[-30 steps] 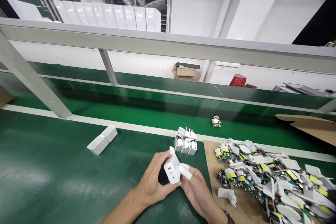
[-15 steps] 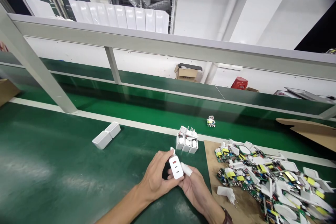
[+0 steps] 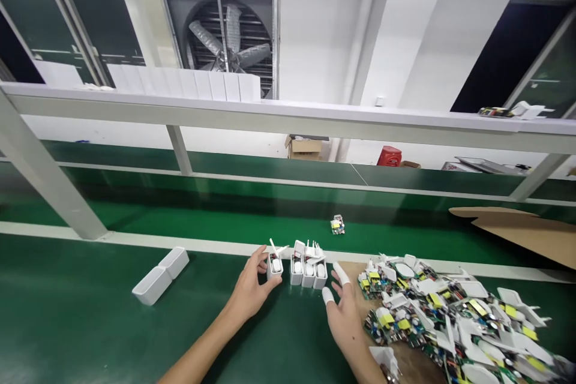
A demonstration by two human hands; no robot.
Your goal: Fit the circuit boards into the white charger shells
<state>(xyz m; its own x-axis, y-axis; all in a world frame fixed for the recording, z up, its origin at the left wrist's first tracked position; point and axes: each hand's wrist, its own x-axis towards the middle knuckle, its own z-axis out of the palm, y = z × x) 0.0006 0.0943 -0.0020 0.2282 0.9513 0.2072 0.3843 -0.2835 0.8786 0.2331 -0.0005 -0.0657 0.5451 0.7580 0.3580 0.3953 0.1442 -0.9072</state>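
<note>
Left hand [image 3: 250, 288]: thumb and fingers closed round one white charger [image 3: 274, 264]. The unit stands at the fingertips on the green mat [image 3: 67, 312], pins up.

Right hand [image 3: 344, 312]: open, fingers spread, nothing in it. White finger cots [image 3: 341, 273] are on two fingers. The palm faces down low over the mat; cannot tell whether it touches.

Just right of the held charger, a narrow gap away, stands a row of three chargers [image 3: 308, 270]. They are packed side to side, beyond and between the two hands.

Judgement: the step in hand is standing the held unit at the left end of that row. To do it well:
- Set the base flat on the mat before the fingers loosen.
- Keep the pins up and the face turned like its neighbours.
- Close the gap by sliding rather than lifting, since the units look tall and narrow and a nudge high up could topple the row.
- The free hand is close enough to steady the row's far end.

Right of the right hand is a pile of circuit boards and shell parts [image 3: 441, 312], spread on a cardboard sheet [image 3: 416, 366]. Well left of the left hand, two empty white shells [image 3: 159, 276] lie touching. Beyond the row, a lone circuit board [image 3: 337, 225] sits on the belt [image 3: 225, 216].
</note>
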